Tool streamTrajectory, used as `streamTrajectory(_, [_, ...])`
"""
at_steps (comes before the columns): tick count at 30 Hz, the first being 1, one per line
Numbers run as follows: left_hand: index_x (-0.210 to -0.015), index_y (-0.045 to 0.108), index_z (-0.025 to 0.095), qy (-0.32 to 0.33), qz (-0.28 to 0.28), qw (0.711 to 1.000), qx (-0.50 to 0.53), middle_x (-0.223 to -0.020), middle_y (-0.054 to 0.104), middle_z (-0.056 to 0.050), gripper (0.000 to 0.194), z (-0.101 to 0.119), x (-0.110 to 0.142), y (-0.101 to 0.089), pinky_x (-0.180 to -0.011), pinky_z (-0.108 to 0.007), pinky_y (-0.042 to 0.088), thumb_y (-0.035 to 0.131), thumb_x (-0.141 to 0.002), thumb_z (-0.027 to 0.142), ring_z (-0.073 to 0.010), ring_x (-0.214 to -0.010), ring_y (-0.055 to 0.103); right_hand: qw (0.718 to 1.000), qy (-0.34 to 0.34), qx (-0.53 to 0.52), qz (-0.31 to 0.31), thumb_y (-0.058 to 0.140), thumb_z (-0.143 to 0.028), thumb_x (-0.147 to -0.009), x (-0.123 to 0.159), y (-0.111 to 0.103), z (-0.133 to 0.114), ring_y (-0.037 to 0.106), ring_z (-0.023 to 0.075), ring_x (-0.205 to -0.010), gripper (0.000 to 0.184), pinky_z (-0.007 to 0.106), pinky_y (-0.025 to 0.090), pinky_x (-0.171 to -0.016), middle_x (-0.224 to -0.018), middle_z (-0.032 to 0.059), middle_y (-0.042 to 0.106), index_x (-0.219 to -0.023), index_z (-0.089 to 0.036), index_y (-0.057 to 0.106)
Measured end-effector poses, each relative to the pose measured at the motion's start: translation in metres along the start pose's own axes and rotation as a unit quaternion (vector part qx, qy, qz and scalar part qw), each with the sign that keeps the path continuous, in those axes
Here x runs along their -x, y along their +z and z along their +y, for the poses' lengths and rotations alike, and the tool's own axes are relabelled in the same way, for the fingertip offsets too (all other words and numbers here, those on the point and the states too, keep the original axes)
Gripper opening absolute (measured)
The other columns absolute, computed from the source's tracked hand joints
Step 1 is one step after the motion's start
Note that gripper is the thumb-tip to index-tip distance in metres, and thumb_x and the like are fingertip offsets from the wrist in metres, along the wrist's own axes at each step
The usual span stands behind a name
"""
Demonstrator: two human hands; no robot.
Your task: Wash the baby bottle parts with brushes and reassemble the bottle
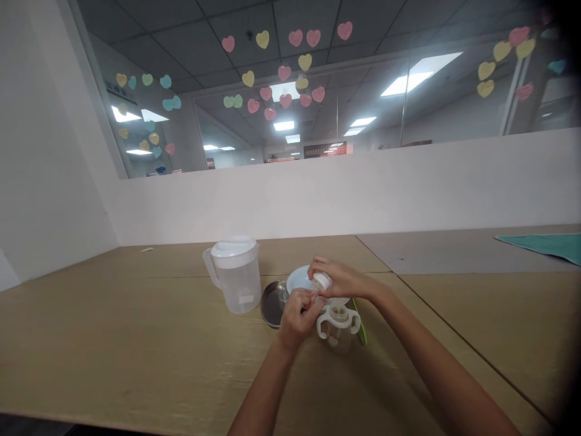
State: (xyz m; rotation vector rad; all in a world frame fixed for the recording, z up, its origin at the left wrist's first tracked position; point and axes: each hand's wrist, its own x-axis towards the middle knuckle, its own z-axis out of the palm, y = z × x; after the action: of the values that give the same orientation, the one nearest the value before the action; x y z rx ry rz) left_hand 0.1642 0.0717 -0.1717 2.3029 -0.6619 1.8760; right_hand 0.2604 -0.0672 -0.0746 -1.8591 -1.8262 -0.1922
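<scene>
My right hand is closed around a white bottle collar, tilted and held above the table. A clear part, which looks like a bottle nipple, extends from the collar towards my left hand. The fingers of my left hand are pinched at its lower end and partly hide it. Just below my hands, a clear baby bottle with two white side handles stands upright, its mouth uncovered. Behind my hands is a pale blue dish, partly covered by them.
A lidded translucent pitcher stands to the left. Beside it, a round metal dish holds a small clear cup-like piece. A green strip-like item lies right of the bottle. A teal cloth lies far right, before a white wall.
</scene>
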Motion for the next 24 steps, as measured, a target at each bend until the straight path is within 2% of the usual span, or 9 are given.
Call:
streamTrajectory(8, [-0.091,0.06,0.017,0.017,-0.004,1.0,0.002,-0.071,0.048,-0.001,0.014,-0.001,0.0,0.0,-0.074,-0.026,0.052,0.057,-0.079,0.01,-0.0127,-0.086,0.055,1.0,0.004,0.01,-0.002,0.058,-0.011,-0.066,0.002,-0.002,0.006,0.045,0.0115,-0.072,0.026,0.02,0.033,-0.06,-0.089,0.0011,0.044,-0.09,-0.019,0.052])
streamTrajectory(11, [-0.095,0.059,0.018,0.014,-0.014,1.0,-0.008,-0.072,0.048,-0.001,0.017,-0.001,0.0,0.0,-0.074,-0.027,0.052,0.055,-0.08,0.01,-0.0128,-0.086,0.055,1.0,0.006,0.006,-0.011,0.056,-0.011,-0.065,0.002,0.0,0.007,0.045,0.0115,-0.072,0.026,0.02,0.032,-0.059,-0.089,0.0014,0.045,-0.09,-0.019,0.052])
streamTrajectory(14, [-0.101,0.057,0.018,0.006,-0.022,0.999,-0.034,-0.082,0.051,-0.004,0.022,0.003,0.002,0.003,-0.079,-0.029,0.052,0.052,-0.081,0.008,-0.0148,-0.095,0.055,0.999,0.012,0.035,-0.003,0.055,-0.011,-0.063,0.002,0.002,0.007,0.044,0.0117,-0.07,0.023,0.021,0.03,-0.058,-0.086,0.0014,0.048,-0.085,-0.018,0.05])
streamTrajectory(17, [-0.103,0.056,0.017,0.003,-0.02,0.999,-0.03,-0.091,0.051,-0.007,0.029,0.011,0.005,0.006,-0.086,-0.032,0.051,0.049,-0.08,0.002,-0.0172,-0.105,0.052,0.995,0.044,0.082,0.031,0.051,-0.009,-0.059,0.006,-0.004,0.006,0.043,0.0124,-0.067,0.024,0.022,0.029,-0.058,-0.081,0.001,0.05,-0.081,-0.018,0.048])
streamTrajectory(19, [-0.103,0.056,0.018,-0.002,-0.019,1.0,-0.011,-0.095,0.051,-0.007,0.031,0.017,0.008,0.009,-0.088,-0.032,0.05,0.048,-0.079,0.0,-0.0166,-0.105,0.052,0.991,0.083,0.09,0.058,0.051,-0.012,-0.059,0.01,-0.014,0.004,0.043,0.0132,-0.066,0.023,0.023,0.028,-0.058,-0.078,0.0006,0.052,-0.082,-0.018,0.049])
streamTrajectory(22, [-0.102,0.056,0.019,-0.023,-0.022,0.999,0.008,-0.094,0.054,-0.007,0.028,0.021,0.014,0.014,-0.084,-0.03,0.051,0.049,-0.08,0.004,-0.014,-0.095,0.054,0.988,0.133,0.045,0.062,0.051,-0.02,-0.066,0.018,-0.029,0.001,0.047,0.0146,-0.069,0.022,0.024,0.031,-0.06,-0.08,0.0004,0.057,-0.088,-0.019,0.054])
streamTrajectory(24, [-0.101,0.057,0.02,-0.067,-0.02,0.997,0.016,-0.088,0.055,-0.006,0.023,0.022,0.017,0.017,-0.077,-0.026,0.051,0.05,-0.082,0.009,-0.0127,-0.086,0.055,0.988,0.15,0.0,0.039,0.05,-0.025,-0.069,0.021,-0.035,0.0,0.05,0.0159,-0.073,0.022,0.025,0.033,-0.062,-0.084,0.0006,0.06,-0.09,-0.02,0.058])
